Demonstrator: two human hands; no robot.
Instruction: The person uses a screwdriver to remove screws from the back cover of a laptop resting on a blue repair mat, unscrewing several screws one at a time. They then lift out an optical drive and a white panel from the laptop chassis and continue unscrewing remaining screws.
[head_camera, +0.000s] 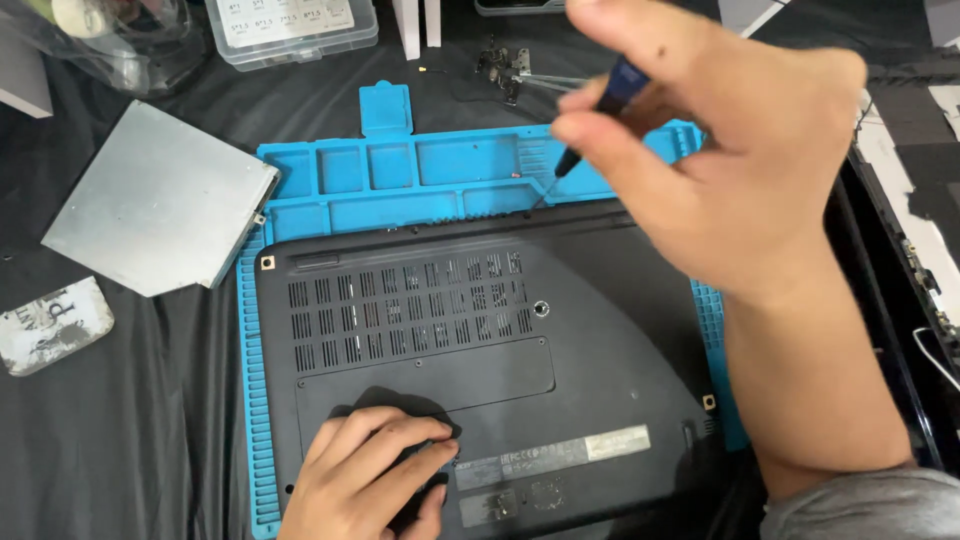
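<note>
With the left hand (365, 480) pressed flat and open on the near edge of the upturned black laptop (480, 370), the right hand (720, 170), fingers pinched around a small screwdriver (590, 125), should keep its tip upright over the far-edge screw, pressing lightly while turning.

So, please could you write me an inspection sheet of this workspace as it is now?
Surface: black cloth under a blue work mat.
Job's things: black laptop base, underside up, on the mat; screwdriver, tip at the base's far edge.
Clutter: silver flat drive left of the mat; clear parts box; small metal hinges.
Hands: right hand grips the screwdriver; left hand rests flat on the base.
Cables: a thin white wire at the right edge.
Surroundings: clear plastic bag, far left corner.
</note>
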